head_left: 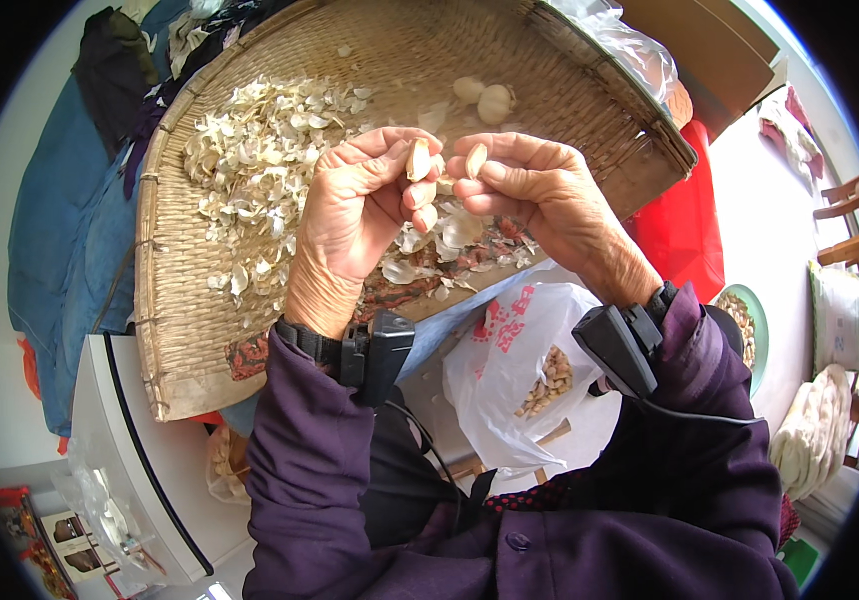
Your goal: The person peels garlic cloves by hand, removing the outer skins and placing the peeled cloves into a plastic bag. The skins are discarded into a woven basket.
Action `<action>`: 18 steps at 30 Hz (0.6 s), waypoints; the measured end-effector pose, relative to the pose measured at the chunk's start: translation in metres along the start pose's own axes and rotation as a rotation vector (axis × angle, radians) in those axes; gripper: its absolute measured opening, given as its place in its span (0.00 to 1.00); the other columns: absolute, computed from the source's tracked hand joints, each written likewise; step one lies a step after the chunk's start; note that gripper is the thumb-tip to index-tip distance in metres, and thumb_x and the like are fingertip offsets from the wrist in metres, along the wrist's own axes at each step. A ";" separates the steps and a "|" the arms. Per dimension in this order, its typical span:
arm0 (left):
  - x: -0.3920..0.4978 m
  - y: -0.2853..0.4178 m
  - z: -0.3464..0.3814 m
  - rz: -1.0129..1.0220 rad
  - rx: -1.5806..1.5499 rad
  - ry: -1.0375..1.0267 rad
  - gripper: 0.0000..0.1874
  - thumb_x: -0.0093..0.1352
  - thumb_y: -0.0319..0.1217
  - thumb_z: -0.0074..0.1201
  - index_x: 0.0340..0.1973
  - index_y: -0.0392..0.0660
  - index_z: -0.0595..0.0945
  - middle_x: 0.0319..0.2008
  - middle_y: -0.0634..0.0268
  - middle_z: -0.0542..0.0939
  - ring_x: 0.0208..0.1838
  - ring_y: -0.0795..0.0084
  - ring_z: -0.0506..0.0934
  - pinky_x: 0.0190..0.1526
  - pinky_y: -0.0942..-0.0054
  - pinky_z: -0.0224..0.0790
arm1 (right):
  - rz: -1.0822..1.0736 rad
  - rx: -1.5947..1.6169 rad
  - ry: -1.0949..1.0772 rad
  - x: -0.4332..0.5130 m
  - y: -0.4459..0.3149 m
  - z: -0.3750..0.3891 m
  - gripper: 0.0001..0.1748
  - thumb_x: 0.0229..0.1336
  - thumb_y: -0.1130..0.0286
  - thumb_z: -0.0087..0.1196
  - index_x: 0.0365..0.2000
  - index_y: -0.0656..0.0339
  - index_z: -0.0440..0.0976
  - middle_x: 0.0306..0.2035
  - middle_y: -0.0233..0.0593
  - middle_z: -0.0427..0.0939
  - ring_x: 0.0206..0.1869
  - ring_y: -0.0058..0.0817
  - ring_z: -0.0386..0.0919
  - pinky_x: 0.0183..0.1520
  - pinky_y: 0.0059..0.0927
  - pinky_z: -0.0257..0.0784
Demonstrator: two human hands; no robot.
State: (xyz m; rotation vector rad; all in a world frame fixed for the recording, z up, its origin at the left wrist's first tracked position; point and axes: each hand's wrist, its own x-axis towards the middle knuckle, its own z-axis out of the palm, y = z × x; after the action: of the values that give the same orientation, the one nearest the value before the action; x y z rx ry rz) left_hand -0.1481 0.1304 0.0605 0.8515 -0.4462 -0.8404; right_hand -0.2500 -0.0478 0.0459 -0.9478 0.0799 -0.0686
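Note:
Over a woven bamboo tray, my left hand holds a garlic clove between thumb and forefinger. Close beside it, my right hand pinches a smaller garlic clove. The two hands are slightly apart. Left of them lies a heap of papery garlic skins, with more loose skins beneath the hands. Beyond my fingers, whole garlic bulbs rest on the tray. A white plastic bag with garlic cloves inside stands below the tray's near edge.
A green basin with what look like garlic cloves stands at the right. Behind my right wrist is a red bag. A cardboard box is at the upper right. A white cabinet stands at the lower left.

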 end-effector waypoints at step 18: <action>0.002 -0.001 -0.001 0.004 -0.057 -0.006 0.13 0.73 0.27 0.47 0.46 0.27 0.77 0.31 0.58 0.78 0.29 0.74 0.75 0.28 0.73 0.74 | 0.018 0.053 0.031 0.001 -0.002 -0.005 0.10 0.64 0.76 0.50 0.42 0.75 0.72 0.36 0.48 0.81 0.37 0.30 0.83 0.40 0.23 0.81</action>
State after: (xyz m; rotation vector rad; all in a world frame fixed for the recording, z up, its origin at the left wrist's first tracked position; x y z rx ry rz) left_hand -0.1469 0.1287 0.0589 0.7958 -0.4271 -0.8478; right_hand -0.2498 -0.0532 0.0443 -0.8931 0.1148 -0.0689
